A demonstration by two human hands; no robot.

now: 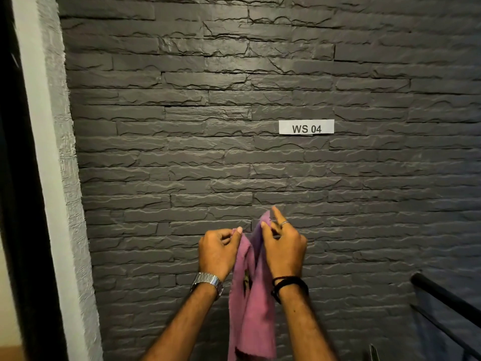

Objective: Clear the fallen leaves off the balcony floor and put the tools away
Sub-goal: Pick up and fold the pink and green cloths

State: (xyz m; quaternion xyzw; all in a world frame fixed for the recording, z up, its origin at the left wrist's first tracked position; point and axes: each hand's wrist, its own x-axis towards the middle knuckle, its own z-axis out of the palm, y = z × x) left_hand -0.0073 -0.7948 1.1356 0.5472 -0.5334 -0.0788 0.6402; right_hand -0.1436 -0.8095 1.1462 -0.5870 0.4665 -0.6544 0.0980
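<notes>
**Both hands up at the stone wall, pinching a pink cloth**

Starting at the far left of my feed, I've got a dark door frame (15, 204) running top to bottom, and right beside it a pale, rough-plastered wall edge (49, 152). From there the view fills with the dark grey stacked-stone wall (182, 100), ridged and uneven, taking up almost everything I can see.

Moving in toward the centre now: my left hand (217, 250) is raised in front of the wall, fingers curled, thumb and fingertips pinching the upper left edge of the pink cloth (251, 308). There's a metal wristwatch (207, 282) on that wrist. The cloth hangs down between my two forearms, bunched and folded lengthwise, with a dark smudge or bit of debris near its middle and its lower end dropping out of the bottom of the picture. I can't tell whether it touches the wall behind it.

Just to the right, my right hand (283, 247) grips the other top corner of the cloth, a touch higher than the left; the thumb presses on the fabric while the index finger points upward, a ring (284, 223) on one finger and a black cord bracelet (289, 284) at the wrist. The two hands sit close together, only the cloth between them.

Above and right of the hands, a white label (306, 126) on the wall reads "WS 04". Down in the lower right corner, a black rail (447, 295) slants across.
</notes>
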